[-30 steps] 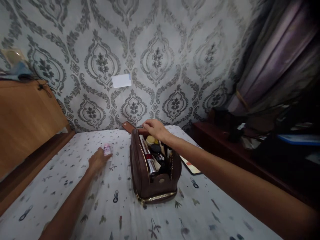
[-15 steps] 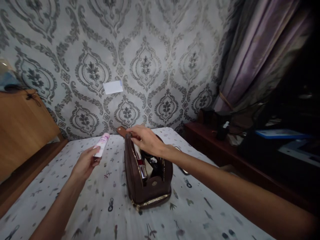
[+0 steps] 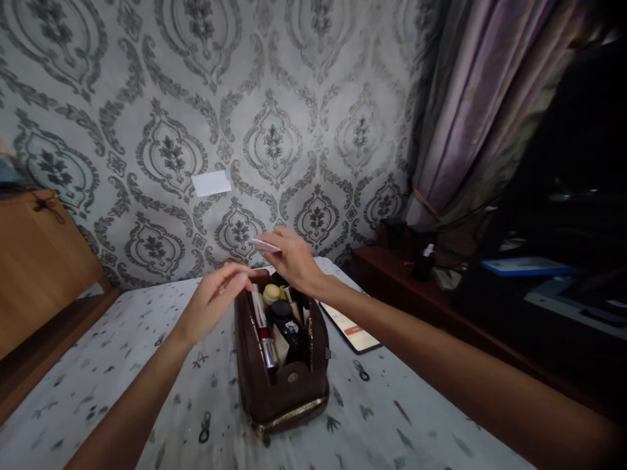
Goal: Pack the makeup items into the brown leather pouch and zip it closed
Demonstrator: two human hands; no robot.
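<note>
The brown makeup bag [image 3: 281, 405] sits unzipped on the bed, its gold zipper spread apart. Inside are a silver-and-red tube [image 3: 265, 343], a black-lidded jar [image 3: 281, 310], a round yellow sponge [image 3: 271, 294] and other cosmetics. My left hand [image 3: 213, 300] is at the bag's far left rim, thumb and fingertips closed on its edge. Above the bag's far end, my right hand [image 3: 294, 261] grips a small pink-and-white tube [image 3: 266, 245], seen nearly edge-on and partly covered by the fingers.
A tablet [image 3: 355, 329] with a lit screen lies right of the bag on the patterned bedsheet [image 3: 171, 405]. The papered wall [image 3: 274, 143] rises behind. A wooden board [image 3: 44, 261] stands left; a dark red cabinet [image 3: 372, 267] with small items is at right.
The pink-and-white tube has passed from my left hand to my right. My right hand has lifted off the bag, while my left has moved right to its rim. More of the tablet shows.
</note>
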